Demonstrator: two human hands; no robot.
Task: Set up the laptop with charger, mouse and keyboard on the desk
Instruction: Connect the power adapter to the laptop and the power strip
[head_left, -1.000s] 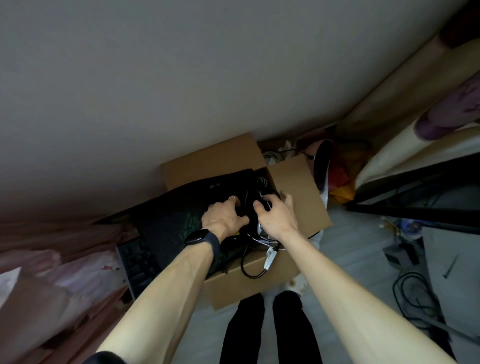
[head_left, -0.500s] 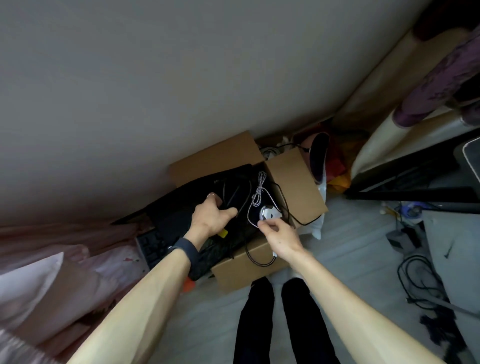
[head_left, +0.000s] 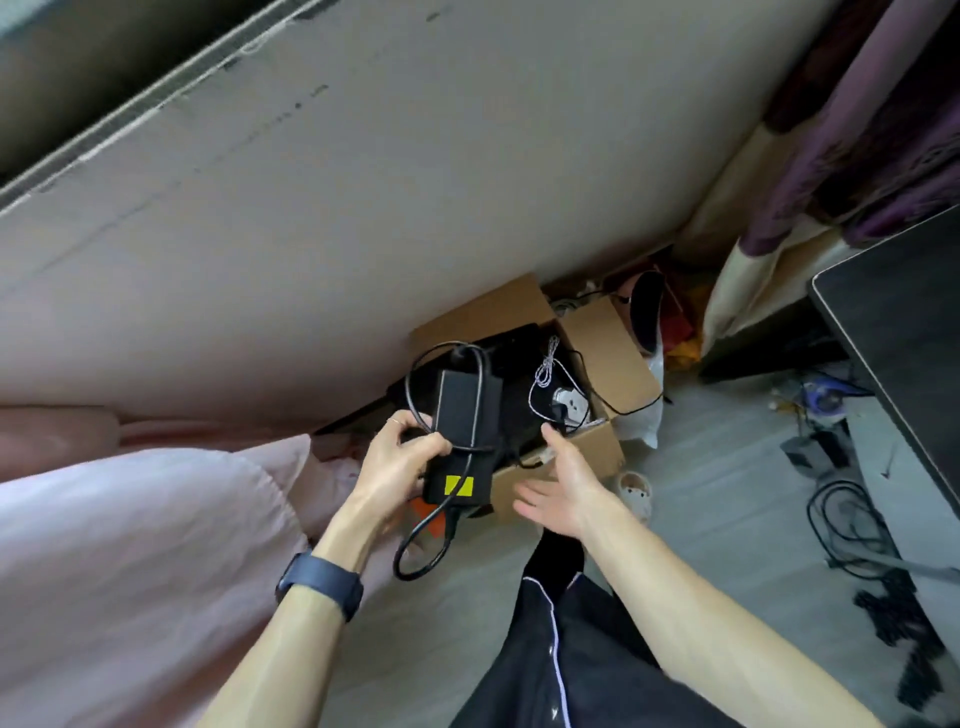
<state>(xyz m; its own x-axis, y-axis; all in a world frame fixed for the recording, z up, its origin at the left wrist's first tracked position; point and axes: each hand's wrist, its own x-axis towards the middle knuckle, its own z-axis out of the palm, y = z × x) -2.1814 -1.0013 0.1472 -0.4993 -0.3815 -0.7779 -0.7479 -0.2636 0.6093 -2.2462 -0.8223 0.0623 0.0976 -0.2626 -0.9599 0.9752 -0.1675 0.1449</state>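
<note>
Head view: box (head_left: 608, 338) contents behind charger (head_left: 465, 415)

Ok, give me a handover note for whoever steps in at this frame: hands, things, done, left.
Left hand grips the black charger, cable looped round it, over the cardboard box.
Right hand is open, palm up, empty.
White mouse lies in the box.
Desk is at far right.
Done: charger in hand.
Left: move charger and mouse to the desk, find laptop and keyboard, not clearly visible.

Left grip (head_left: 395, 462) clasps charger (head_left: 467, 410); right grip (head_left: 563, 488) hovers splayed.
</note>
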